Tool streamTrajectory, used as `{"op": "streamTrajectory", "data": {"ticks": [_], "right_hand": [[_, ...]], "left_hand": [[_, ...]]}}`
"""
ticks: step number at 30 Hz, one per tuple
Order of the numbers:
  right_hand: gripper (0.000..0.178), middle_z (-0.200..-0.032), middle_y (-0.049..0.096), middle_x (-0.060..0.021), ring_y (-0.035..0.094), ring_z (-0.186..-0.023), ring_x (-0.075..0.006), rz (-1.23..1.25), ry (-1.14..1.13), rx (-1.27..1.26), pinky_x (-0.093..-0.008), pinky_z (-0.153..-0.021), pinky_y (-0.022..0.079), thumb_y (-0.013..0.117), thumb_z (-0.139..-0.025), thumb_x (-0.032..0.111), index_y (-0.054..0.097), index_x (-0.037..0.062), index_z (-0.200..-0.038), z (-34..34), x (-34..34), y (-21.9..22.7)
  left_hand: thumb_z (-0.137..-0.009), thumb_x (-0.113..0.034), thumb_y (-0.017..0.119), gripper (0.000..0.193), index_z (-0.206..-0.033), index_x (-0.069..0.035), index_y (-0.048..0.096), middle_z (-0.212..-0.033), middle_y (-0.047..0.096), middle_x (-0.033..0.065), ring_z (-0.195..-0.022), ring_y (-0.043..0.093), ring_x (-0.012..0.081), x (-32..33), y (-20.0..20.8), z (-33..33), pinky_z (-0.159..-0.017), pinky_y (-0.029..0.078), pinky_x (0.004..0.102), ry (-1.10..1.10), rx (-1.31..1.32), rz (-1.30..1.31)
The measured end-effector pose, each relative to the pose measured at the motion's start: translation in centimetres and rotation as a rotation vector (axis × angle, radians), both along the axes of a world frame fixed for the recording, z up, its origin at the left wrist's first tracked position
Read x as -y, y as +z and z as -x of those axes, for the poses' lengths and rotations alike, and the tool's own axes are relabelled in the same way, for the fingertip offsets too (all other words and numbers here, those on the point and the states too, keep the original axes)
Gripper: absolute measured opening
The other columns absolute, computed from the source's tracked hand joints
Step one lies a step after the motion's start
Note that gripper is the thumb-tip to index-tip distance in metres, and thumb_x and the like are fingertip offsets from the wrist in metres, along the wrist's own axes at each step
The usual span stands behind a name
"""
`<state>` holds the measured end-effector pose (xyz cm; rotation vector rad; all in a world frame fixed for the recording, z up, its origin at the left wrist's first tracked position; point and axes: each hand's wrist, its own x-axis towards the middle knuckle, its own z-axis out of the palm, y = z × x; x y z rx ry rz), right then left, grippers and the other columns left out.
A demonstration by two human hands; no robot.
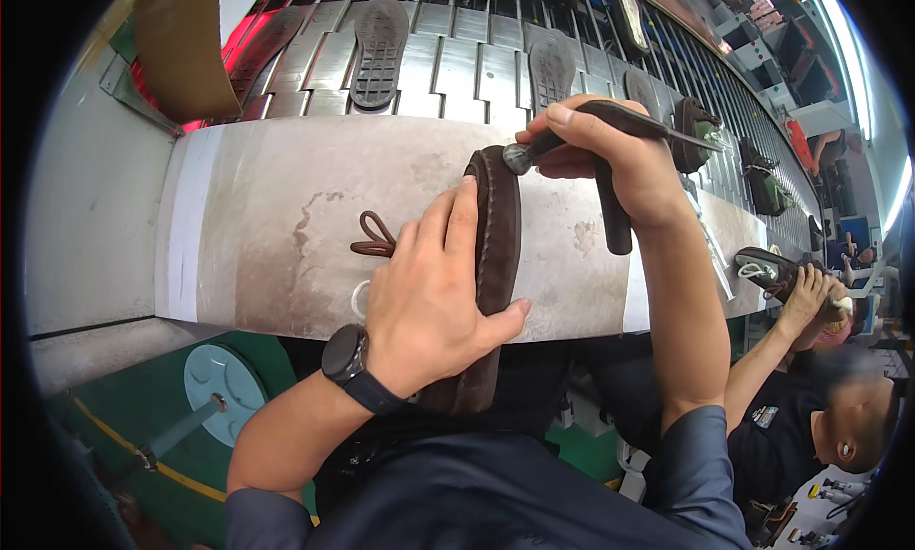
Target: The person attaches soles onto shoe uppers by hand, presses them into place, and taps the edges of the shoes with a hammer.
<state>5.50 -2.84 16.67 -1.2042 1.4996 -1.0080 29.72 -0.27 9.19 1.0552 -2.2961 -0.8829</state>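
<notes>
A dark brown shoe lies on its side on the bench, its sole edge to the right and its toe pointing away from me. My left hand holds it down, fingers stretched along the upper and thumb across the sole edge. Brown lace loops stick out on the left. In my right hand is a black pincers-like tool with a rounded head and more than one long arm. That head touches or nearly touches the toe's sole edge. Its jaws cannot be made out.
Behind the bench runs a slatted metal conveyor carrying several dark soles, including one sole, and shoes. At right a co-worker's hand holds another shoe. A pale blue round plate stands below left.
</notes>
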Motion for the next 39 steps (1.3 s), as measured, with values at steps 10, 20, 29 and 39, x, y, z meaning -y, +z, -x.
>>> {"op": "streamTrajectory", "data": {"ticks": [10,20,29,39], "right_hand": [[0.022,-0.098,0.082,-0.0117,0.075,-0.09,-0.0125,0.131,-0.035,-0.061,-0.0267,-0.081,0.059,0.081,-0.097,0.013,0.079,-0.0052,-0.11,-2.1,-5.5,-0.2],[0.025,-0.092,0.081,-0.0088,0.074,-0.082,-0.0091,0.084,-0.007,-0.024,-0.0256,-0.074,0.056,0.081,-0.097,0.012,0.078,-0.0029,-0.116,-2.8,-9.6,-0.7],[0.024,-0.108,0.083,-0.0136,0.076,-0.1,-0.0142,0.208,-0.132,0.12,-0.0283,-0.087,0.059,0.073,-0.102,0.013,0.077,-0.006,-0.114,-3.6,-7.9,-2.7],[0.042,-0.138,0.07,-0.0342,0.069,-0.131,-0.0398,0.622,-0.096,0.569,-0.0527,-0.121,0.047,0.064,-0.103,0.023,0.063,-0.0088,-0.13,-6.0,-12.6,-1.1]], "left_hand": [[-0.076,-0.035,0.092,0.117,-0.166,0.008,0.032,-0.154,0.054,0.0301,-0.136,0.057,0.0483,0.2,-0.1,0.0,-0.113,0.051,0.0525,-0.03,-0.002,-0.028],[-0.075,-0.031,0.094,0.117,-0.167,0.006,0.032,-0.153,0.055,0.0303,-0.136,0.058,0.0477,-0.2,0.1,0.1,-0.113,0.051,0.0516,-0.018,0.015,0.003],[-0.076,-0.028,0.092,0.113,-0.167,0.007,0.032,-0.152,0.056,0.031,-0.139,0.057,0.0474,0.6,-0.3,-0.6,-0.115,0.05,0.0498,-0.016,-0.033,0.033],[-0.062,-0.048,0.108,0.144,-0.17,0.004,0.027,-0.166,0.045,0.0282,-0.151,0.051,0.0425,1.5,10.7,-4.1,-0.123,0.042,0.049,-0.224,-0.174,0.56]]}}
